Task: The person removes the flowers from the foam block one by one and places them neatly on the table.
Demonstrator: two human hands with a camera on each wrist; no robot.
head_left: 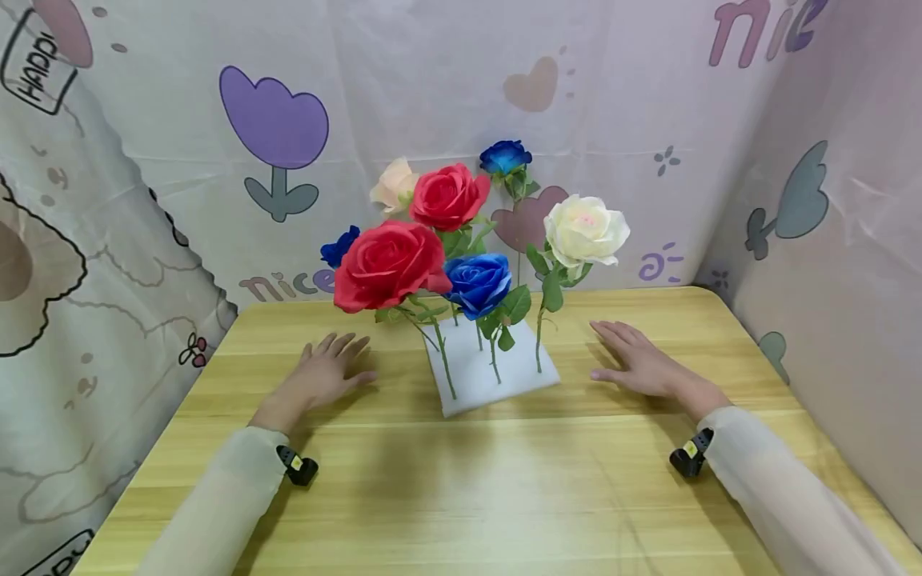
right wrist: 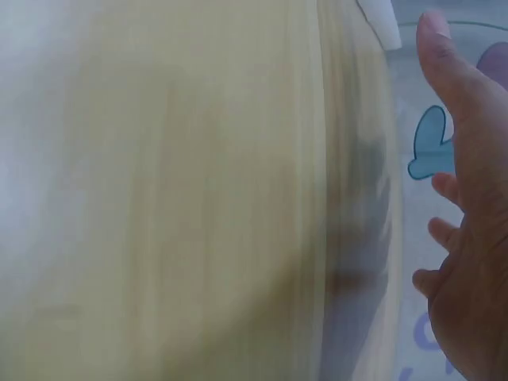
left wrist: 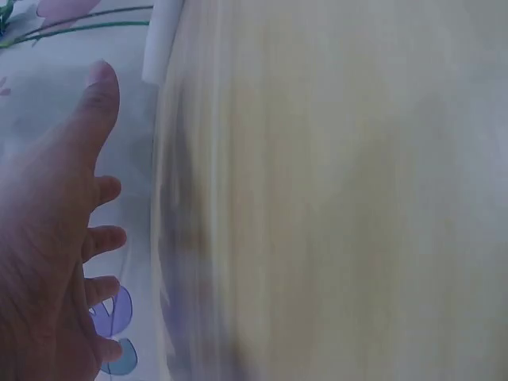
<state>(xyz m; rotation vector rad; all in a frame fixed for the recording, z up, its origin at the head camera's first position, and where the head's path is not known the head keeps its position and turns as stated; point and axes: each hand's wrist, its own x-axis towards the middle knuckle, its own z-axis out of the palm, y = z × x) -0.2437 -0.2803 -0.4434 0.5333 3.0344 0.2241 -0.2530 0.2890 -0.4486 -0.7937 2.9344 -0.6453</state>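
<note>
My left hand (head_left: 326,374), fingers spread, is over the table left of a white foam board (head_left: 475,384). On the other side my right hand (head_left: 637,364) is spread the same way, apart from the board. Neither holds anything. Several artificial roses stand with their stems in the board: a large red rose (head_left: 392,266) and another red rose (head_left: 450,196), a blue rose (head_left: 479,285) in front, a blue rose (head_left: 506,157) at the back, a white rose (head_left: 587,230) at right. A pale peach rose (head_left: 394,188) and a blue flower (head_left: 340,247) are partly hidden behind the reds.
The wooden table (head_left: 461,496) runs back to a printed white curtain (head_left: 403,72), which also hangs along both sides. A small black camera sits on the left wrist (head_left: 298,466) and another on the right wrist (head_left: 691,454).
</note>
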